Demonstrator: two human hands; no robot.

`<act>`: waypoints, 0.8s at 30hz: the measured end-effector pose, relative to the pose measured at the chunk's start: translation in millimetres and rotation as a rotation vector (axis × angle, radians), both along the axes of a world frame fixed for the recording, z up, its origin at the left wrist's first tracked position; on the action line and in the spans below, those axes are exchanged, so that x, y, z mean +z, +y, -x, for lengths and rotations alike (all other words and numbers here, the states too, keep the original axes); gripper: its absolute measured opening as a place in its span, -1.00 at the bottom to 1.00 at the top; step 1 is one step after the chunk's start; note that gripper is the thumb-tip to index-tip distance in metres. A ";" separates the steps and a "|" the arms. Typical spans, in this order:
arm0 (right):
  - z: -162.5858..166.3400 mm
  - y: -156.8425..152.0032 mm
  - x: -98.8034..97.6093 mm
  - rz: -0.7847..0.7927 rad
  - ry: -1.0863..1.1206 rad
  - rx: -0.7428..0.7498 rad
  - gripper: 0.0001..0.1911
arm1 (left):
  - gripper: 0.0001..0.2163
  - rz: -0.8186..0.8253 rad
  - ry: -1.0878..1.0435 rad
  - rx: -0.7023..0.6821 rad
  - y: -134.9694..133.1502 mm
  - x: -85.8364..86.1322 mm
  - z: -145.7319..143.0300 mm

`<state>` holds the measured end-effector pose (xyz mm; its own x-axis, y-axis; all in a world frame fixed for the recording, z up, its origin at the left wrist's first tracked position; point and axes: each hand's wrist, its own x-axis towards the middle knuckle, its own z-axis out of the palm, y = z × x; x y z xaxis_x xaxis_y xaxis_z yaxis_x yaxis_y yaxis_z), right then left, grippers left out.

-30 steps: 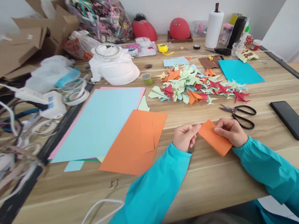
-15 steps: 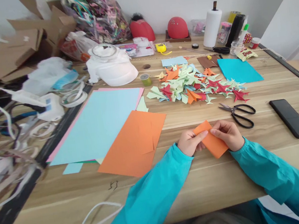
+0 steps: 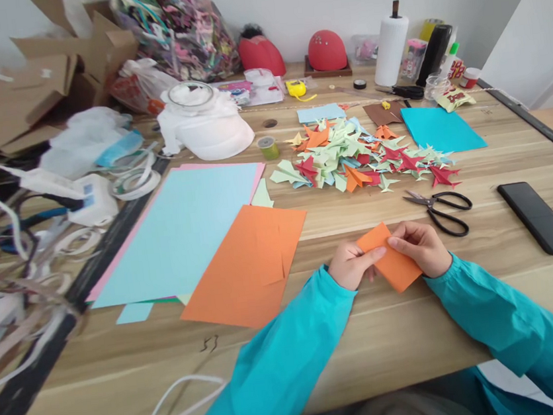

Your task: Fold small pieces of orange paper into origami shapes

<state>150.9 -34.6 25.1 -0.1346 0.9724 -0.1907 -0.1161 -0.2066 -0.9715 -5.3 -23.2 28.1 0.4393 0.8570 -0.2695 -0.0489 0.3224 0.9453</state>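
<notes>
A small orange paper rectangle (image 3: pixel 393 264) lies tilted on the wooden table (image 3: pixel 410 325), pinched from both sides. My left hand (image 3: pixel 351 264) grips its left edge with thumb and fingers. From the right, my right hand (image 3: pixel 421 245) presses its fingertips onto the paper's upper part. Both arms wear teal sleeves. Black scissors (image 3: pixel 439 207) lie just beyond my right hand.
A large orange sheet (image 3: pixel 246 264) overlaps light blue and pink sheets (image 3: pixel 184 228) to the left. A heap of folded paper shapes (image 3: pixel 358 158) sits further back, with a teal sheet (image 3: pixel 440 130) and a black phone (image 3: pixel 538 215) to the right. Cables, tape rolls and cardboard crowd the left side.
My hands came closer together over the orange piece, which now shows less of its left part than a second ago. Since half a second ago almost nothing has moved.
</notes>
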 end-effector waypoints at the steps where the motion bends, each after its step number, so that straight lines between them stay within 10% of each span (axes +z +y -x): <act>1: -0.3 0.8 -0.3 0.026 0.021 0.011 -0.70 | -0.68 0.010 -0.002 0.010 0.4 -0.6 0.4; 24: -2.8 -1.8 2.5 -0.150 -0.227 -0.047 -0.71 | -0.56 -0.216 0.166 0.288 -0.9 -13.3 5.9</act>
